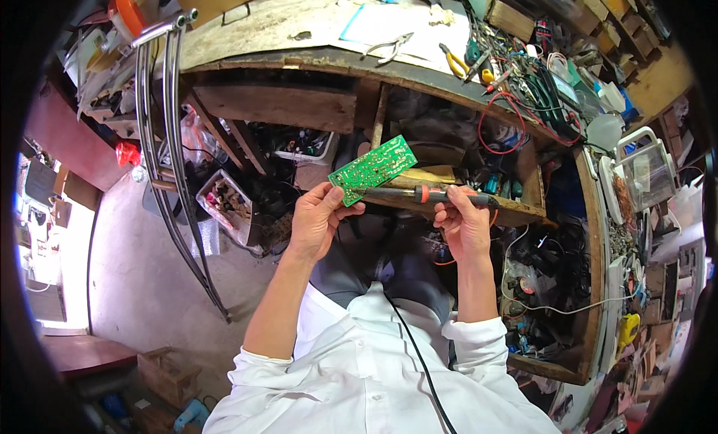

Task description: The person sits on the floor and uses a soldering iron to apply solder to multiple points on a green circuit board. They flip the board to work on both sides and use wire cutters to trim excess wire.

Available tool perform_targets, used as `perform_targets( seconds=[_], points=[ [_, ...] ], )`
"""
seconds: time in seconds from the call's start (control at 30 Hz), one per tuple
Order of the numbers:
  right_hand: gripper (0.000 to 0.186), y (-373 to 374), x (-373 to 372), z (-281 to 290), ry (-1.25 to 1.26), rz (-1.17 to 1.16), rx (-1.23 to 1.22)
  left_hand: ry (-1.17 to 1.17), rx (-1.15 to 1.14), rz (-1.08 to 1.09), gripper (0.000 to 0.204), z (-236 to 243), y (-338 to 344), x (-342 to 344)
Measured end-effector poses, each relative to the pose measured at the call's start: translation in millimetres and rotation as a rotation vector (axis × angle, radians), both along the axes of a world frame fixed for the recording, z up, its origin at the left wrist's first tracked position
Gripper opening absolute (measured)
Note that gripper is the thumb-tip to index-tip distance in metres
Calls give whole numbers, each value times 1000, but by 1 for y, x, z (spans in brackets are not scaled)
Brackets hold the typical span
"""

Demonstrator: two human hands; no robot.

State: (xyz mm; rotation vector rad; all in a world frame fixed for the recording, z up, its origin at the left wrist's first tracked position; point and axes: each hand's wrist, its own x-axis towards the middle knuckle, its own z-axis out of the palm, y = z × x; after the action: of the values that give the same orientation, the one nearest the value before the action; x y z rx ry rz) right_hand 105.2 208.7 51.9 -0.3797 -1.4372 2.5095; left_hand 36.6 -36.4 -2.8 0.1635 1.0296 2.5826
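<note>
My left hand (325, 213) grips a green circuit board (378, 165) by its lower left corner, solder side up, tilted with its far end toward the upper right. A soldering iron (452, 195), dark grey with a red band, lies in my right hand (464, 221), pinched between thumb and fingers. It points left, its tip at the board's lower left part near my left thumb; whether it touches cannot be made out. An orange cord hangs from the iron's back end.
A cluttered workbench (288, 62) spans the top, holding pliers (389, 49), tools and wires. Packed open shelves (538, 210) are below and right. A tall chrome tube frame (161, 135) stands left on the floor (134, 269); a bin (228, 206) sits behind it.
</note>
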Motion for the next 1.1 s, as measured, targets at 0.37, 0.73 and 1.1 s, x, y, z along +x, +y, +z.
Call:
perform_targets(
  seconds=[0.37,0.73,1.1],
  points=[
    [13,-1,0,-1,-7,-18,-15,-5,-14,26,20,1,-1,-1],
    [14,-1,1,-1,-7,-13,-1,-32,-78,70,19,5,-3,3],
    [14,-3,0,0,16,-13,-36,34,-23,40,22,3,-5,3]
  ],
)
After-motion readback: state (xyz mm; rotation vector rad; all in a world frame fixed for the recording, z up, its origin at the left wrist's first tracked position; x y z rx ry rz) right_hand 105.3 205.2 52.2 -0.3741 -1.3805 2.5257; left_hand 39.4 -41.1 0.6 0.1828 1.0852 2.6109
